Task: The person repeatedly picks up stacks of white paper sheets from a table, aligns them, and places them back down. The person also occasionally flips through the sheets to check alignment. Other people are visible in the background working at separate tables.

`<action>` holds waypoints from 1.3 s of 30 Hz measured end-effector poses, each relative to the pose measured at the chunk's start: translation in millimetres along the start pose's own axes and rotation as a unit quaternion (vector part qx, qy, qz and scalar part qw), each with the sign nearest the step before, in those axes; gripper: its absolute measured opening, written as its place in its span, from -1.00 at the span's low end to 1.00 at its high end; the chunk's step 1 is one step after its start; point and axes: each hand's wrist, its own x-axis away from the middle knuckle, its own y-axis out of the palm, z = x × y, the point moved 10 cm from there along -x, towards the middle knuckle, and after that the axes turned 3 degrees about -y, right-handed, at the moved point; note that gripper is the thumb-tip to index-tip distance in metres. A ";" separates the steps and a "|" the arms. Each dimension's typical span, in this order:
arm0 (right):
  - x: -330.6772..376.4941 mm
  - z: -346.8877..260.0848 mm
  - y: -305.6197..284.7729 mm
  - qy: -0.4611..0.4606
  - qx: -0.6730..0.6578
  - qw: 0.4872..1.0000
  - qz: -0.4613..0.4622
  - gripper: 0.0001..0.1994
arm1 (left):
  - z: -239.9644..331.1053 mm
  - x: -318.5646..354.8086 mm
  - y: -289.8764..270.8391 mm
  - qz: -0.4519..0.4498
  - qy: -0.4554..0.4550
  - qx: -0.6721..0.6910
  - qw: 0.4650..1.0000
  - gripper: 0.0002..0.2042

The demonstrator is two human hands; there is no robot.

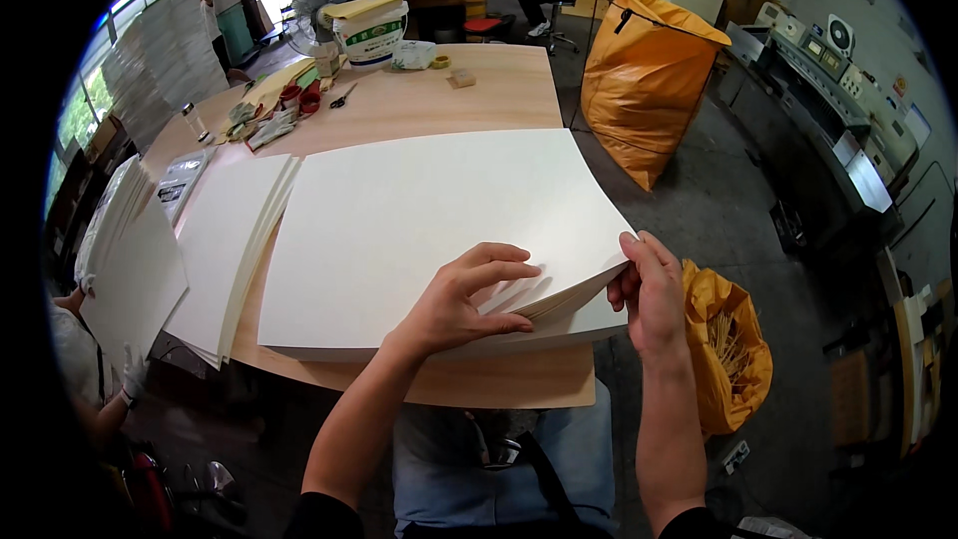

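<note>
A thick stack of large white paper sheets (pixel 419 210) lies on the wooden table in front of me. My right hand (pixel 651 297) pinches several sheets at the stack's near right corner, thumb on top and fingers curled beneath. That corner is bent upward, and the sheet edges fan apart along the near side. Over the near edge, left of the raised corner, is my left hand (pixel 461 297). Its fingers and thumb are spread apart around the fanned edges, with nothing gripped between them.
Left of the stack lies another white sheet pile (pixel 228 240); beyond it, a gloved person holds sheets (pixel 135 279). Scissors (pixel 343 96), a white bucket (pixel 371 35) and tape rolls (pixel 309 98) sit farther back. Orange bags (pixel 649 80) stand right of the table (pixel 449 100).
</note>
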 end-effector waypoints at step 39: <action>-8.9 -6.1 8.3 0.001 0.035 0.999 -0.014 -0.62 | 11.9 -0.9 -1.4 0.048 0.015 0.000 0.999 -0.59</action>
